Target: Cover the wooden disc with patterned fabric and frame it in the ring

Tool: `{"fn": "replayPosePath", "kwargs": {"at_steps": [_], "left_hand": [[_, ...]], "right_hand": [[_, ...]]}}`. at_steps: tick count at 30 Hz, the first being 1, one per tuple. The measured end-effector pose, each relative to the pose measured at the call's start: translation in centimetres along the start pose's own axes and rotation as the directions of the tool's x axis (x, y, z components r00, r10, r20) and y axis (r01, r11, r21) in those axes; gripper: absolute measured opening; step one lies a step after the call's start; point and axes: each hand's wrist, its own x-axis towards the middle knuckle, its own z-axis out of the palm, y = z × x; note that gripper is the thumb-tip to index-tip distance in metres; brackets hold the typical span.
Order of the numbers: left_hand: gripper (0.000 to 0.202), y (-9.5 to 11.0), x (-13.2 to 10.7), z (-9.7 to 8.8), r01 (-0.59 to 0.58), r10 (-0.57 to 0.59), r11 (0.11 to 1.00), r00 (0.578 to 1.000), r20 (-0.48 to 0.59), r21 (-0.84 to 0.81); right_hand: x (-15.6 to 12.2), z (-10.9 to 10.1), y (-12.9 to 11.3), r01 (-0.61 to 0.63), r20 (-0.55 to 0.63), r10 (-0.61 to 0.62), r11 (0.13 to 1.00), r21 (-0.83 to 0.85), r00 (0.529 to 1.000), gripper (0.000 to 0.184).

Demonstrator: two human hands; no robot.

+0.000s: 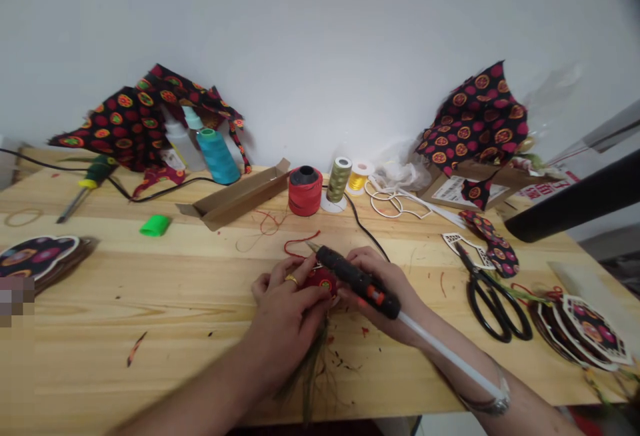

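My left hand [283,303] is closed around a small ornament [326,285] covered in dark red patterned fabric, pressing it near the tabletop. Most of the ornament is hidden by my fingers. An olive-green tassel [309,379] hangs from its near side, and a red cord [293,244] curls out beyond it. In my right hand [407,306] is a black glue gun [350,277], held over the ornament with its nozzle pointing away to the upper left. A long white glue stick [445,351] sticks out of its rear, across my wrist. Whether the nozzle touches anything cannot be made out.
Spools of red thread [305,193], olive thread [339,181] and blue thread [218,156] stand behind. Black scissors [493,299] and stacked ornaments [593,333] lie right. A screwdriver [75,203], green cap [155,225] and cardboard tray [240,195] lie left. Black cable [367,226] crosses the table.
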Motion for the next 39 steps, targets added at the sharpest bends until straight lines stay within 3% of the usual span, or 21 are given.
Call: {"fn": "replayPosePath", "kwargs": {"at_steps": [3,10,17,21,39], "left_hand": [[0.022,-0.1,-0.1,0.1,-0.001,0.001,1.000,1.000,-0.014,0.011],[0.022,-0.1,-0.1,0.3,0.003,-0.003,1.000,1.000,-0.018,0.013],[0.023,-0.1,-0.1,0.2,0.019,-0.018,1.000,1.000,-0.010,0.026],[0.024,0.0,-0.1,0.0,0.011,-0.011,0.999,1.000,-0.002,0.041],[0.022,0.1,-0.1,0.0,0.030,-0.031,0.999,1.000,0.005,0.015]], "right_hand": [[0.0,-1.7,-0.3,0.034,0.017,-0.035,0.999,0.025,0.999,0.009],[-0.9,-5.0,0.3,0.260,0.217,-0.235,0.961,-0.094,0.948,0.004],[-1.6,-5.2,1.5,0.299,0.200,-0.270,0.945,-0.133,0.942,0.033],[-1.5,-5.3,1.7,0.312,0.224,-0.263,0.923,-0.225,0.938,0.033],[-1.7,-5.0,1.4,0.358,0.275,-0.277,0.880,-0.313,0.921,0.034]]}}
